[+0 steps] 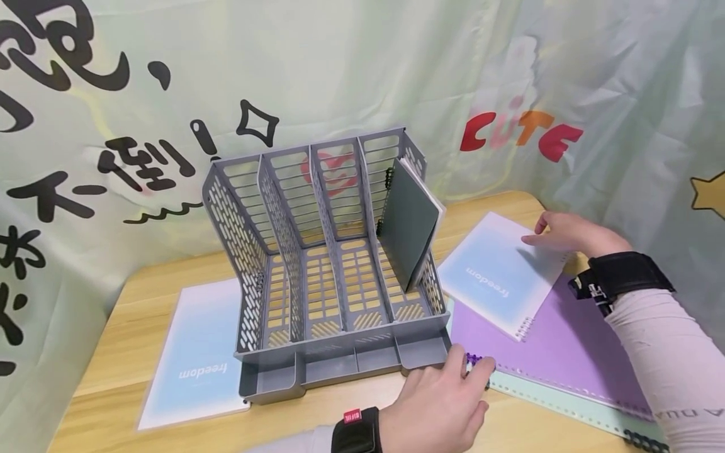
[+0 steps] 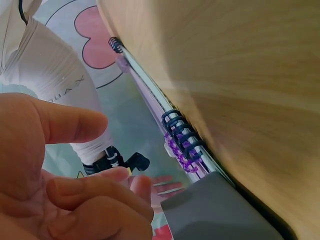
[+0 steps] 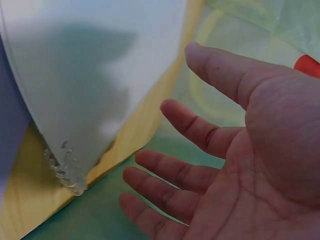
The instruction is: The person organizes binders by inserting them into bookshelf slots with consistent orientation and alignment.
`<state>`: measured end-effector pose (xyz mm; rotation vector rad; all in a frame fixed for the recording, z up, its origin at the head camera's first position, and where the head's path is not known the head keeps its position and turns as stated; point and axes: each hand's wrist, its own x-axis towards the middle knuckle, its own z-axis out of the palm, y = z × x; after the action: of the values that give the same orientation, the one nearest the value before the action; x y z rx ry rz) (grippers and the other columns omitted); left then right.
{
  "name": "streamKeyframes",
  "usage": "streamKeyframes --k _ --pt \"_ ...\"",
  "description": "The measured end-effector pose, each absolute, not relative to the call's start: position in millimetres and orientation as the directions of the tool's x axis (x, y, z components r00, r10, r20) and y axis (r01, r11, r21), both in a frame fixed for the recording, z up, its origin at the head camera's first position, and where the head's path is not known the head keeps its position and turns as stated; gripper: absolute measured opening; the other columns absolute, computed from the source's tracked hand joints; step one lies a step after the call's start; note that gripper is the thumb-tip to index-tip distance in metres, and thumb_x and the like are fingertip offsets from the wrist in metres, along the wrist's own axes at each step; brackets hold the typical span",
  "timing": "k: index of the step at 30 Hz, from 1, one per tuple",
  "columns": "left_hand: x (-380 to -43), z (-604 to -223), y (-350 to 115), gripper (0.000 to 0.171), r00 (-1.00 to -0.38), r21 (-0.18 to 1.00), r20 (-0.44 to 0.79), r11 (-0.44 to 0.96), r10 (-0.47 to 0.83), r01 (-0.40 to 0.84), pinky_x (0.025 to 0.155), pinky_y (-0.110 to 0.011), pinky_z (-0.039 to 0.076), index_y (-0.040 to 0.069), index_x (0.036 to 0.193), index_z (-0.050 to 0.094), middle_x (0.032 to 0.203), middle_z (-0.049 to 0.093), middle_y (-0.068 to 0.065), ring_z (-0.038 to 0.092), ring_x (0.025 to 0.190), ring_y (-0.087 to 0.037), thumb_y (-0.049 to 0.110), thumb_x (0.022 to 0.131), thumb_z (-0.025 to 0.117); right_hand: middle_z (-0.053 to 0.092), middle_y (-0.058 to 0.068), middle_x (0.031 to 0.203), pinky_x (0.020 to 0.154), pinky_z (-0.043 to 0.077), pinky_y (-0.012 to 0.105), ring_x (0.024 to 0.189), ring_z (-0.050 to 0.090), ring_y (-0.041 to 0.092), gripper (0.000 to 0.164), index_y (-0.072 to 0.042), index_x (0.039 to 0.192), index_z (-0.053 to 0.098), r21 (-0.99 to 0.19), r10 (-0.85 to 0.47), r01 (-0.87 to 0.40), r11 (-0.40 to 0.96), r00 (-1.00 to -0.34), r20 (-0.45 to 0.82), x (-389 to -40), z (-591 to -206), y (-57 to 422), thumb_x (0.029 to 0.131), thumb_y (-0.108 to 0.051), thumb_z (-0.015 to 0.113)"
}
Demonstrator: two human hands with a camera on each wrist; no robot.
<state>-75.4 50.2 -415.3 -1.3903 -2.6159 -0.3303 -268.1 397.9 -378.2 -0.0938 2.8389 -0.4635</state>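
Observation:
My right hand [image 1: 557,233] is over the top right corner of a blue and white spiral notebook [image 1: 487,283] marked "freedom". Its fingers are spread and hold nothing in the right wrist view, beside the notebook's clear coil [image 3: 65,175]. That notebook lies on a larger purple notebook [image 1: 589,340], with a pale green notebook [image 1: 544,393] underneath. My left hand [image 1: 438,402] is by the front right corner of a grey file organizer [image 1: 345,365], near the purple and dark coils [image 2: 182,140]. Loosely bent, its fingers grip nothing.
A dark green notebook [image 1: 408,220] stands in the organizer's rightmost slot. Another blue "freedom" notebook [image 1: 198,352] lies on the wooden table [image 1: 130,340], left of the organizer. Behind the table hangs a printed cloth [image 1: 362,69].

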Motion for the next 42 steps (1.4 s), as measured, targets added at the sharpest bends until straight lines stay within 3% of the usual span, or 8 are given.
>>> streamKeyframes --k 13,23,31,42 --pt "-76.9 -420.5 63.5 0.061 -0.61 0.082 0.099 0.605 0.786 0.792 0.029 -0.02 0.023 0.017 0.144 0.036 0.107 0.046 -0.001 0.03 0.034 -0.004 0.044 0.093 0.056 0.056 0.014 0.087 0.061 0.04 0.036 0.078 0.051 0.027 0.053 0.005 0.105 0.05 -0.335 -0.155 -0.059 0.94 -0.951 -0.267 -267.4 -389.3 396.3 0.092 -0.045 0.06" --pt "-79.9 -424.9 70.9 0.058 -0.63 0.058 0.075 0.628 0.773 0.776 0.033 -0.022 0.028 0.015 0.14 0.044 0.111 0.048 -0.003 0.039 0.04 -0.005 0.048 0.094 0.054 0.055 0.015 0.088 0.061 0.04 0.036 0.079 0.05 0.027 0.052 0.006 0.105 0.05 -0.329 -0.137 -0.039 0.944 -0.95 -0.281 -265.0 -391.7 398.3 0.092 -0.043 0.061" --pt "-78.0 -426.7 74.6 0.061 -0.646 0.032 0.028 0.645 0.763 0.764 0.033 -0.023 0.027 0.017 0.143 0.041 0.119 0.045 -0.003 0.034 0.037 -0.007 0.052 0.095 0.05 0.056 0.014 0.087 0.063 0.042 0.037 0.078 0.051 0.027 0.051 0.006 0.105 0.051 -0.317 -0.142 -0.052 0.947 -0.953 -0.268 -265.3 -394.2 399.5 0.092 -0.042 0.062" --pt "-79.1 -429.2 75.9 0.062 -0.646 0.046 0.033 0.644 0.763 0.763 0.033 -0.024 0.027 0.016 0.143 0.042 0.123 0.043 -0.004 0.039 0.039 -0.008 0.053 0.094 0.05 0.056 0.013 0.083 0.064 0.042 0.039 0.076 0.052 0.026 0.051 0.008 0.105 0.049 -0.303 -0.134 -0.042 0.952 -0.949 -0.286 -257.1 -389.8 398.1 0.092 -0.04 0.061"
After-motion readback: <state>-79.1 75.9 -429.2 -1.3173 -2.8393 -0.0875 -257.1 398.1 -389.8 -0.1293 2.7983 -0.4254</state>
